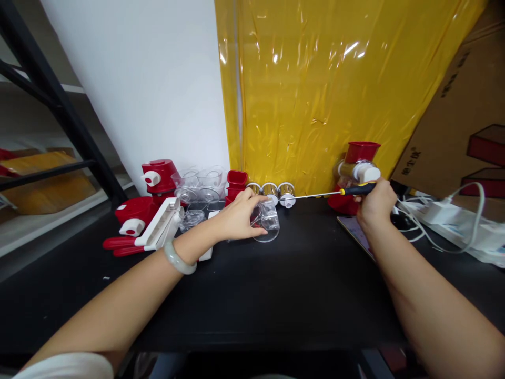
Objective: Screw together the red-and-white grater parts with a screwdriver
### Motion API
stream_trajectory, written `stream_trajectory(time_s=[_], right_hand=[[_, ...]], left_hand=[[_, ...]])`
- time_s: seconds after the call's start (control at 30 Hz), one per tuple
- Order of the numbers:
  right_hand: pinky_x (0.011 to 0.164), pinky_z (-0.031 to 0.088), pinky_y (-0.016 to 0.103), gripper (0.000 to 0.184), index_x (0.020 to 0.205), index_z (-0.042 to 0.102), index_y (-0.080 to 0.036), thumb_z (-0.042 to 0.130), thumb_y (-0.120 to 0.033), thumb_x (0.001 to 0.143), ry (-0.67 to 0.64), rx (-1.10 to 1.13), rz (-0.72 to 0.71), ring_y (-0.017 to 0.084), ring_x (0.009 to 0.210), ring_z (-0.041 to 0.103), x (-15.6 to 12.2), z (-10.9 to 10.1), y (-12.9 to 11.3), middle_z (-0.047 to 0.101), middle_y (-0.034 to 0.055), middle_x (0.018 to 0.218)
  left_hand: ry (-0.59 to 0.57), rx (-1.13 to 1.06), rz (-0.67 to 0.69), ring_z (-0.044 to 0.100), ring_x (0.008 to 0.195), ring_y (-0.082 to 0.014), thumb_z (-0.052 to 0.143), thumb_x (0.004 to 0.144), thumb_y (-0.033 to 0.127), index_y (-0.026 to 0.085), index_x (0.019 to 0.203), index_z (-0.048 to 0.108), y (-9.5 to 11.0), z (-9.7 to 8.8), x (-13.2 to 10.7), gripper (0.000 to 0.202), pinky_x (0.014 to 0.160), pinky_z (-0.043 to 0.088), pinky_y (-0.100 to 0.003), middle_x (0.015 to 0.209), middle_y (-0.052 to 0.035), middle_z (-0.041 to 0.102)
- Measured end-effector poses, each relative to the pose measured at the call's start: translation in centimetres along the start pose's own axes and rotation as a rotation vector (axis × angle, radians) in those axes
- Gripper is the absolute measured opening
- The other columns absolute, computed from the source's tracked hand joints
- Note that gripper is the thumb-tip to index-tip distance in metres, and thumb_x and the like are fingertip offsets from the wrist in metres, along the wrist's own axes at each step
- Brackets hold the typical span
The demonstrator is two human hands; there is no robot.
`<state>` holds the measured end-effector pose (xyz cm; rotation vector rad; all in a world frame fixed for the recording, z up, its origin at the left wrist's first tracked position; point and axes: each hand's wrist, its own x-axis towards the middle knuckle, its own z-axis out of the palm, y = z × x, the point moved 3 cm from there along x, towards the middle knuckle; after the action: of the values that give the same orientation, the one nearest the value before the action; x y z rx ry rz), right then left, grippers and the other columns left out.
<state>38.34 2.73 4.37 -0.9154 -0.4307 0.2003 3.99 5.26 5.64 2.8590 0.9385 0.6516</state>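
Observation:
My left hand (245, 215) has its thumb and fingers closed around a clear plastic housing (269, 217) that stands low over the dark table. In my right hand (377, 205) is a screwdriver (321, 195) with a black and yellow handle, its long shaft pointing left. The screwdriver's tip reaches close to the housing's upper edge; whether they touch, I cannot tell. Just behind stand several metal grater drums (286, 193) with white ends. Red hoppers (236, 181) sit beside them, partly behind my left hand. Beyond my right hand is an assembled red rotary grater (361, 158).
Red grater bases (160, 176), white crank handles (161, 226) with red grips and more clear housings (203, 181) crowd the left. A phone (355, 231) lies under my right wrist, near a power strip (469, 231) with cables. Yellow film (315, 95) and a cardboard box (453, 116) stand behind.

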Motion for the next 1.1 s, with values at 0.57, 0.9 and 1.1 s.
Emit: stream_trajectory(time_s=[0.57, 0.9, 1.1], right_hand=[[0.033, 0.038, 0.019, 0.021, 0.07, 0.049, -0.017, 0.041, -0.019, 0.09, -0.045, -0.041, -0.022, 0.009, 0.043, 0.046, -0.22, -0.08, 0.54, 0.05, -0.0038, 0.059], [0.033, 0.035, 0.018, 0.02, 0.071, 0.049, -0.018, 0.044, -0.023, 0.089, -0.046, -0.046, 0.008, 0.008, 0.043, 0.045, -0.32, 0.01, 0.67, 0.05, -0.0041, 0.059], [0.034, 0.037, 0.019, 0.021, 0.071, 0.05, -0.018, 0.042, -0.02, 0.089, -0.052, -0.04, 0.0, 0.009, 0.044, 0.046, -0.37, 0.02, 0.53, 0.05, -0.003, 0.06]], left_hand=[[-0.036, 0.074, 0.032, 0.051, 0.114, -0.0309, 0.075, 0.072, 0.046, 0.015, 0.137, 0.045, 0.84, -0.35, -0.15, 0.078, 0.099, 0.047, -0.045, 0.117, -0.0122, 0.049], [-0.028, 0.127, 0.046, 0.053, 0.104, -0.0299, 0.074, 0.073, 0.044, 0.016, 0.132, 0.049, 1.07, -0.6, -0.18, 0.07, 0.089, 0.048, -0.042, 0.114, -0.0112, 0.059], [-0.031, 0.128, 0.047, 0.053, 0.102, -0.0297, 0.075, 0.072, 0.045, 0.016, 0.133, 0.048, 1.05, -0.49, -0.19, 0.072, 0.086, 0.048, -0.041, 0.114, -0.0117, 0.058]])
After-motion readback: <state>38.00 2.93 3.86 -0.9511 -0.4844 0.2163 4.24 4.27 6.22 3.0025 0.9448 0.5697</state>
